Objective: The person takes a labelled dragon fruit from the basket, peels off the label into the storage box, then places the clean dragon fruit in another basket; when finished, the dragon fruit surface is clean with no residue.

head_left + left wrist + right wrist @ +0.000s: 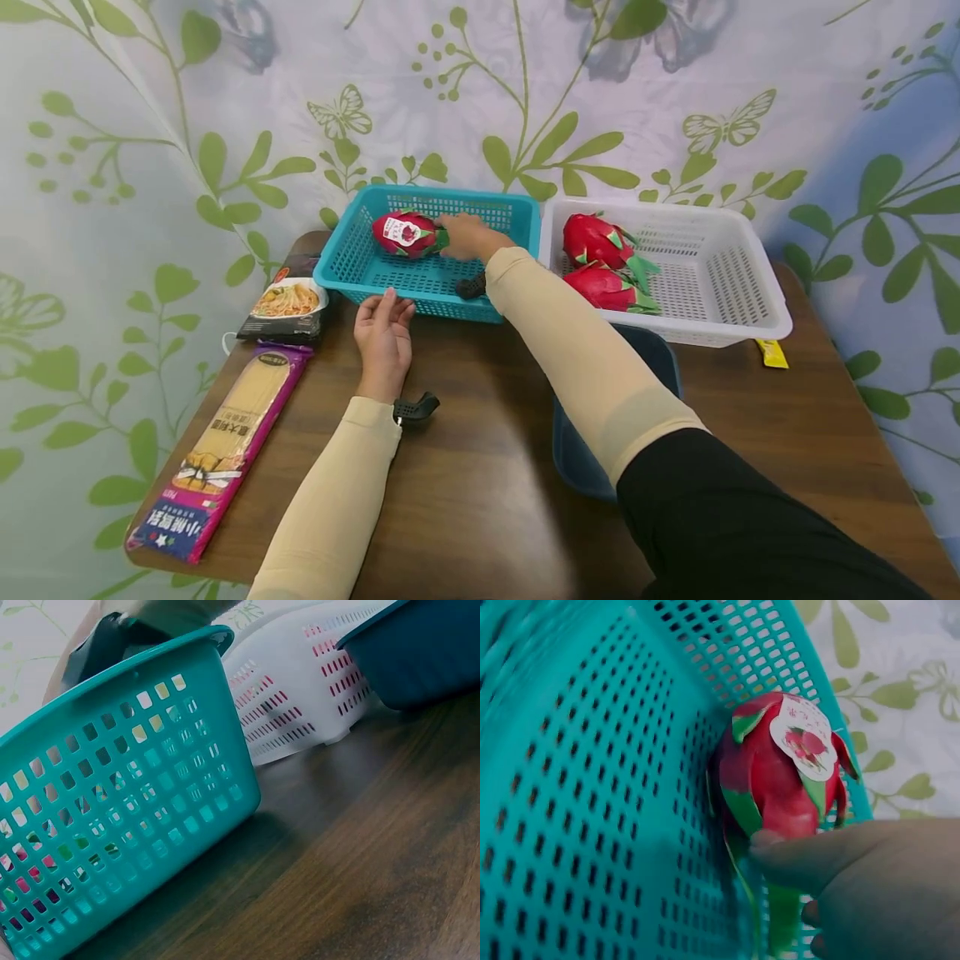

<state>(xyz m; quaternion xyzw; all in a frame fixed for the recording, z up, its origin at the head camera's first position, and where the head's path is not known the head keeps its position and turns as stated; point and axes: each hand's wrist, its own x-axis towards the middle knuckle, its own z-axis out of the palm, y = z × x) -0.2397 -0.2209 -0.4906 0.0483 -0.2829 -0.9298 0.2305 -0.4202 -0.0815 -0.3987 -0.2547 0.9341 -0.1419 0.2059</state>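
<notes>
A red dragon fruit (405, 233) with green leaf tips and a white sticker lies in the teal basket (442, 304), toward its left back. My right hand (471, 236) reaches into the basket and pinches the fruit's leafy end; in the right wrist view the thumb presses on the fruit's skin and other fingertips show below. My left hand (384, 340) is turned palm up at the basket's front wall, fingers loosely bent and fingertips right below the rim. The left wrist view shows mostly that basket's perforated wall (161, 817).
To the right stands a white basket (738, 329) with two dragon fruits (597, 242). A dark blue bin (581, 467) is partly under my right arm. Left lie a noodle packet (288, 300) and a pasta pack (225, 450). A yellow sachet (772, 353) pokes out at right.
</notes>
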